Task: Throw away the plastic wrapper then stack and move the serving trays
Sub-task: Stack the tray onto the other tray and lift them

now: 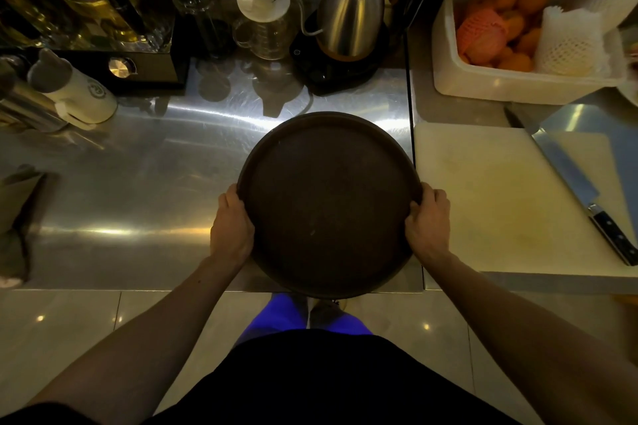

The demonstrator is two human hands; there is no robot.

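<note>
At the near edge of the steel table point(138, 183), directly in front of the person, sits the round brown serving tray point(328, 203), its nearest rim overhanging the table edge above the floor. The left hand point(230, 229) grips the tray's left rim and the right hand point(428, 224) grips the right rim; both are closed on it, thumbs over the lip and fingers under, at roughly opposite points. Neither hand is nearer: the tray lies squarely between them.

The tray is circular, so it has no long axis and points no particular way. It lies flat or nearly so. Whether it is one tray or a stack cannot be told from above; only one top surface shows, and it is bare.

No plastic wrapper is visible, so that step appears done.

Hazards for the move, in my judgement: a white cutting board point(500, 197) lies just beside the tray on the right, with a knife point(583, 197) on it, and a kettle point(348, 21) stands well behind. A lift clear of the table looks unobstructed.
</note>
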